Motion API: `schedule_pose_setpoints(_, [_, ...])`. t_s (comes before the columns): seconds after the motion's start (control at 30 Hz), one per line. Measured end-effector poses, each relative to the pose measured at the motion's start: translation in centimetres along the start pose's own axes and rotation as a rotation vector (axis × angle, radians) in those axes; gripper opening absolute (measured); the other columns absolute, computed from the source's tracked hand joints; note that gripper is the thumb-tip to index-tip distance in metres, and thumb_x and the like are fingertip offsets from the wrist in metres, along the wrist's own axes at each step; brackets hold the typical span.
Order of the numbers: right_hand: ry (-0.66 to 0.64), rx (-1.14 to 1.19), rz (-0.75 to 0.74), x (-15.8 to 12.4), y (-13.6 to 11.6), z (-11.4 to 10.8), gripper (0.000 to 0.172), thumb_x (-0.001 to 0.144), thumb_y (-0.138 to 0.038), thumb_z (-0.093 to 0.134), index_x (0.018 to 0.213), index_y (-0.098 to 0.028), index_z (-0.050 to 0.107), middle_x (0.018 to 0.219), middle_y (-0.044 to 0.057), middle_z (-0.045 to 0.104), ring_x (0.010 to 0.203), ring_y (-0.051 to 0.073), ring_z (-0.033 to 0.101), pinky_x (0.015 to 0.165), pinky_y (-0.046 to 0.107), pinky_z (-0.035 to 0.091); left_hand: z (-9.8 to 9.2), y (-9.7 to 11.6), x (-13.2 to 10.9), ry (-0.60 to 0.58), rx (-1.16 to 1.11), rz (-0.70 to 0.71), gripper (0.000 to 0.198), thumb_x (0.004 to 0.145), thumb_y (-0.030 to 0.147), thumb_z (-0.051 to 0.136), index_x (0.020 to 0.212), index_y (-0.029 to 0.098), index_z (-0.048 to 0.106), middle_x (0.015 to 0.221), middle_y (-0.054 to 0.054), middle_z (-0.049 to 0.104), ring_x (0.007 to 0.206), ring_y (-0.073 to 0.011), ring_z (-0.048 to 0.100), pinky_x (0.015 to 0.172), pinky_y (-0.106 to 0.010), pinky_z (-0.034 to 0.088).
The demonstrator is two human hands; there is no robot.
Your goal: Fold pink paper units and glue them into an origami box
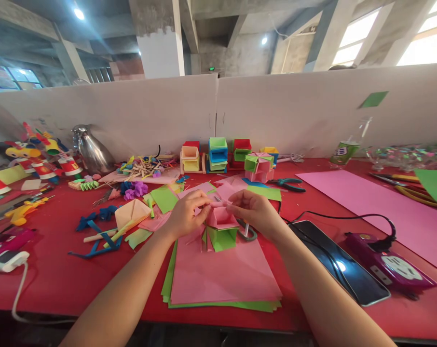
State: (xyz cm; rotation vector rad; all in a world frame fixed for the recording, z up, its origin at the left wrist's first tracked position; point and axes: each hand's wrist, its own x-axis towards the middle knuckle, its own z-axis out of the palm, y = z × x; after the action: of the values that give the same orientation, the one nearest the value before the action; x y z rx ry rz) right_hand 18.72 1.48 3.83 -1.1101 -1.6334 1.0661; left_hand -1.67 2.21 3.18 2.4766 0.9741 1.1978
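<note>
In the middle stands a small folded paper structure, with a pink box on top of a green box. It rests on a stack of pink paper sheets with green sheets under them. At its upper left, my left hand is closed on the pink paper's edge, thumb against fingers. My right hand is closed at the upper right edge of the same pink paper. A thin pink strip spans between the fingertips. Scissors lie partly hidden behind the structure.
Finished paper boxes line the back. Pliers lie behind my right hand. A phone and a purple power strip are at the right. Paper scraps, blue strips and a metal jug are at the left.
</note>
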Motion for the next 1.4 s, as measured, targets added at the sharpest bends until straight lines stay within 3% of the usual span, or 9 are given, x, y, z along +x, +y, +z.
schedule_pose_setpoints(0.3, [0.03,-0.058,0.052,0.0,0.7,-0.2,0.027,0.072,-0.036,0.065,0.092,-0.019,0.064,0.059,-0.002,0.057,0.038,0.007,0.044,0.032,0.021,0.038,-0.4,0.7,0.0,-0.044,0.052,0.089,0.018,0.085,0.018,0.046,0.09,0.017,0.064,0.084,-0.005,0.058,0.079,-0.0164,0.053,0.069,-0.027,0.042])
schedule_pose_setpoints(0.67, [0.04,-0.103,0.048,-0.2,0.3,-0.2,0.029,0.071,-0.036,0.066,0.095,-0.019,0.068,0.058,-0.003,0.058,0.04,0.007,0.044,0.035,0.02,0.039,-0.6,1.3,-0.1,-0.065,0.169,0.175,0.02,0.084,0.015,0.045,0.093,0.017,0.063,0.084,-0.005,0.058,0.081,-0.0169,0.053,0.07,-0.029,0.044])
schedule_pose_setpoints(1.03, [0.02,-0.125,0.017,-0.4,0.0,-0.3,0.027,0.072,-0.036,0.065,0.09,-0.017,0.069,0.059,0.0,0.062,0.042,0.009,0.048,0.036,0.021,0.039,-0.6,1.6,-0.2,-0.067,0.194,0.229,0.021,0.086,0.015,0.044,0.093,0.017,0.063,0.083,-0.004,0.058,0.079,-0.016,0.052,0.07,-0.028,0.044])
schedule_pose_setpoints(1.4, [-0.021,-0.155,0.006,-0.6,-0.7,-0.6,0.019,0.072,-0.034,0.063,0.075,-0.016,0.066,0.046,-0.004,0.054,0.036,0.007,0.042,0.034,0.019,0.035,-0.7,1.8,-0.2,-0.079,0.157,0.224,0.023,0.087,0.018,0.042,0.096,0.018,0.064,0.084,-0.005,0.058,0.081,-0.0165,0.051,0.072,-0.029,0.044])
